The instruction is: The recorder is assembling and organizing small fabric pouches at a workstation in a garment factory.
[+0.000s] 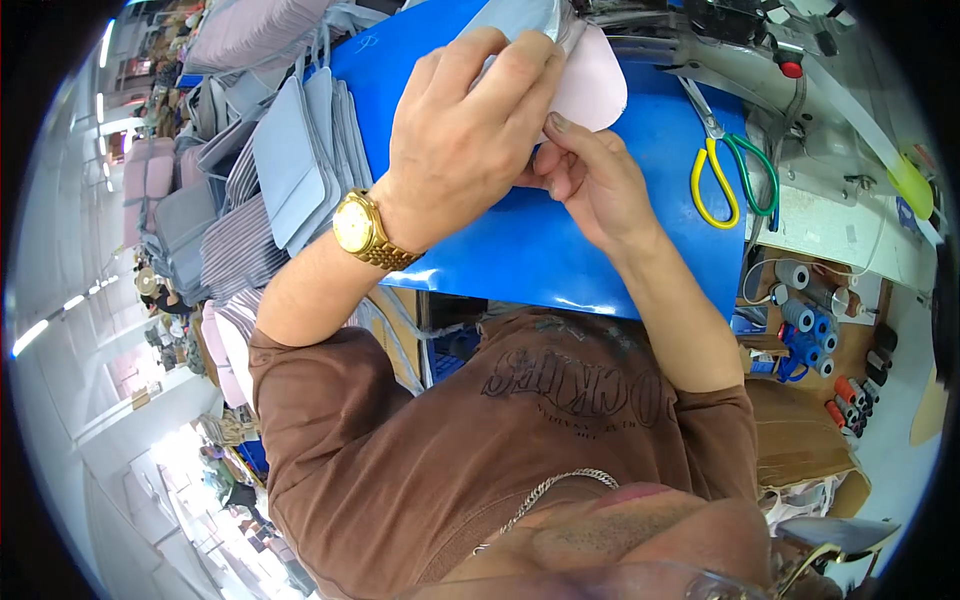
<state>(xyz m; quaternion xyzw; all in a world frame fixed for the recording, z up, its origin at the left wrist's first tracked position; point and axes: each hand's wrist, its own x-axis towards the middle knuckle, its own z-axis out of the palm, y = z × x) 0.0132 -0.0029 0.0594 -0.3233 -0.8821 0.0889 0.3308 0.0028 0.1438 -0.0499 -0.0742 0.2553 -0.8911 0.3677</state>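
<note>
Near the top of the blue work surface, my left hand [465, 135] lies over a fabric piece, fingers curled down onto its blue-grey part [515, 17]. A gold watch [362, 228] is on that wrist. The piece also shows a rounded pale pink panel [597, 85], right of my left fingers. With thumb and fingers, my right hand [605, 185] pinches the panel's lower edge. Both hands are close together, and the left hand hides much of the piece. Yellow-and-green-handled scissors [722, 165] lie to the right of my right hand.
A sewing machine [690, 50] stands at the far right. Left of the blue sheet [560, 265] hang stacked blue-grey fabric pieces [290, 160], with pink and striped bundles beyond. Thread spools [800, 315] and a cardboard box [810, 435] sit at the lower right.
</note>
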